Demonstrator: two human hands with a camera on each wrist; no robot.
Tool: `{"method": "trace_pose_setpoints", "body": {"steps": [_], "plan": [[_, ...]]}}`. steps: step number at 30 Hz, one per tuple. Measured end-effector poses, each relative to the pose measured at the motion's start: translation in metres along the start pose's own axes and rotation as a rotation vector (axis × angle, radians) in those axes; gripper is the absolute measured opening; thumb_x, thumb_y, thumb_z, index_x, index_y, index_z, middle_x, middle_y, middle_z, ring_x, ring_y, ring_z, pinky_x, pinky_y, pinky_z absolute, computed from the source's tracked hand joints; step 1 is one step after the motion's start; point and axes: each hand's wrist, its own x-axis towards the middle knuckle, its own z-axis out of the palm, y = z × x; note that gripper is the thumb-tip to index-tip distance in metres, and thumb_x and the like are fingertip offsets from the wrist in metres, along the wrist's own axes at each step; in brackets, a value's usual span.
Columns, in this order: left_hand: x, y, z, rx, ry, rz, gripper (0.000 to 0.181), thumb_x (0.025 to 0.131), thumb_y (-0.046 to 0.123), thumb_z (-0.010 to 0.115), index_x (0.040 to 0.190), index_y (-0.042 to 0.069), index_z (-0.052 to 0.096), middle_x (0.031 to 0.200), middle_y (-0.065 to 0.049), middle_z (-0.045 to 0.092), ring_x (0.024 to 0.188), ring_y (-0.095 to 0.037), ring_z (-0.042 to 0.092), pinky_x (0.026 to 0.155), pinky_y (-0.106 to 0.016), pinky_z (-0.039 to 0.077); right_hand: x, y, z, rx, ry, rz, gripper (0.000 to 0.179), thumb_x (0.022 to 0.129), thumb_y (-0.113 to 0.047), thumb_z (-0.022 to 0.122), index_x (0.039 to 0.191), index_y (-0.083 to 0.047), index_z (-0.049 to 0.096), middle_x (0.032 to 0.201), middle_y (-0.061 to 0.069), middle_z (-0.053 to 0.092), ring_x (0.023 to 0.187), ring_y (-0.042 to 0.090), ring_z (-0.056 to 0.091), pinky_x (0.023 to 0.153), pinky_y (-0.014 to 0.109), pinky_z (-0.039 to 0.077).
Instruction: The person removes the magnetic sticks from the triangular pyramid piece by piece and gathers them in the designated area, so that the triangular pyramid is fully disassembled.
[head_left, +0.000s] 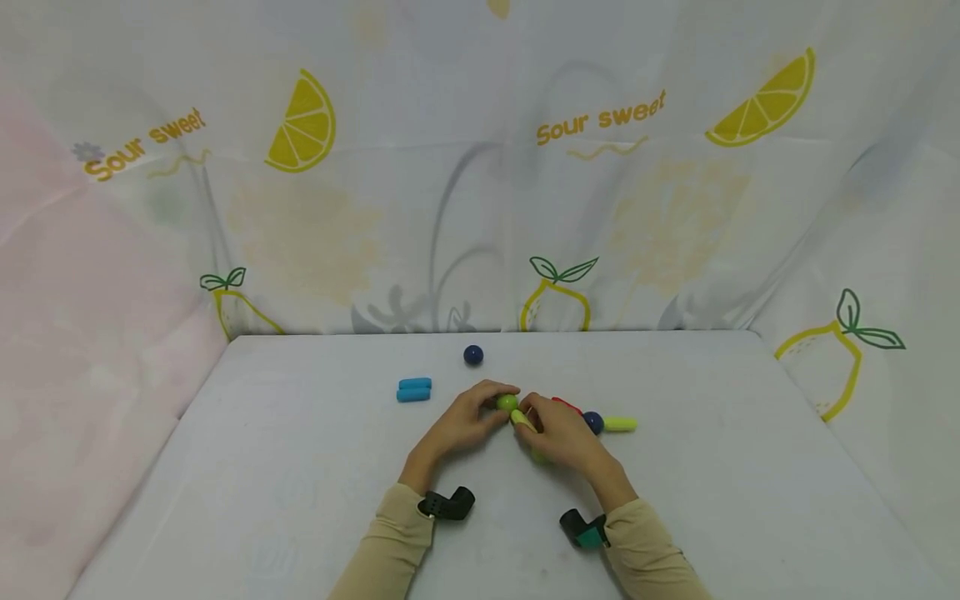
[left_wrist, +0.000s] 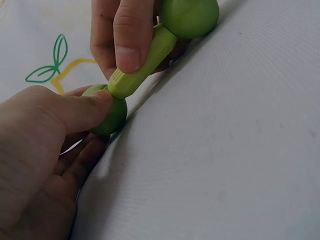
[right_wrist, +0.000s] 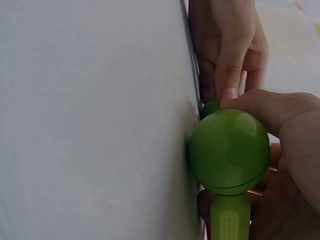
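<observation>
My left hand (head_left: 467, 422) pinches a green ball (head_left: 507, 402) between thumb and fingers, low over the white table. Thumb and fingers of my right hand (head_left: 564, 435) grip a yellow-green rod (left_wrist: 142, 62), whose one end meets that ball. At the rod's other end sits a second green ball (right_wrist: 229, 150), close beside the right palm. From this ball another yellow-green rod (right_wrist: 230, 217) leads off in the right wrist view. Partly hidden behind the right hand, a red rod (head_left: 567, 405) runs toward a dark blue ball (head_left: 592, 422), with a yellow rod (head_left: 620, 424) extending rightward from it.
Two light blue rods (head_left: 413, 395) lie side by side left of the hands. Farther back rests a single dark blue ball (head_left: 473, 355). A printed lemon curtain (head_left: 450, 208) stands along the rear edge of the white table (head_left: 285, 467).
</observation>
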Motion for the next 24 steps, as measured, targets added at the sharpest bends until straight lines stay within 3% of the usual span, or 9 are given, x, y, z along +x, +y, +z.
{"method": "trace_pose_setpoints", "body": {"steps": [9, 16, 21, 24], "plan": [[0.002, 0.002, 0.001, 0.009, -0.011, -0.036, 0.035, 0.093, 0.012, 0.059, 0.128, 0.013, 0.056, 0.124, -0.003, 0.060, 0.113, -0.015, 0.055, 0.097, -0.033, 0.045, 0.000, 0.004, -0.001, -0.018, 0.005, -0.014, 0.017, 0.088, -0.019, 0.064, 0.102, -0.011, 0.059, 0.076, -0.006, 0.055, 0.064, 0.004, 0.047, 0.059, 0.019, 0.040], [0.001, 0.005, -0.001, -0.022, 0.037, -0.166, 0.035, 0.095, 0.019, 0.055, 0.130, 0.018, 0.053, 0.124, -0.001, 0.058, 0.116, -0.014, 0.054, 0.100, -0.036, 0.043, -0.002, 0.004, -0.001, -0.024, -0.024, -0.015, 0.016, 0.085, -0.018, 0.065, 0.099, -0.013, 0.061, 0.076, -0.007, 0.055, 0.065, 0.005, 0.047, 0.060, 0.020, 0.040], [0.003, 0.005, -0.007, -0.027, 0.063, -0.132, 0.036, 0.093, 0.016, 0.060, 0.128, 0.013, 0.055, 0.119, -0.003, 0.060, 0.109, -0.015, 0.057, 0.095, -0.030, 0.048, -0.001, 0.002, -0.002, -0.008, -0.022, 0.010, 0.016, 0.086, -0.020, 0.065, 0.100, -0.013, 0.061, 0.076, -0.008, 0.054, 0.065, 0.006, 0.048, 0.060, 0.020, 0.040], [0.004, 0.003, -0.016, -0.031, 0.121, -0.126, 0.036, 0.090, 0.012, 0.064, 0.125, 0.009, 0.057, 0.118, -0.005, 0.060, 0.107, -0.017, 0.058, 0.093, -0.028, 0.050, -0.001, 0.001, -0.002, -0.003, -0.030, 0.021, 0.017, 0.086, -0.021, 0.066, 0.101, -0.014, 0.062, 0.076, -0.007, 0.055, 0.066, 0.006, 0.048, 0.061, 0.020, 0.041]]}}
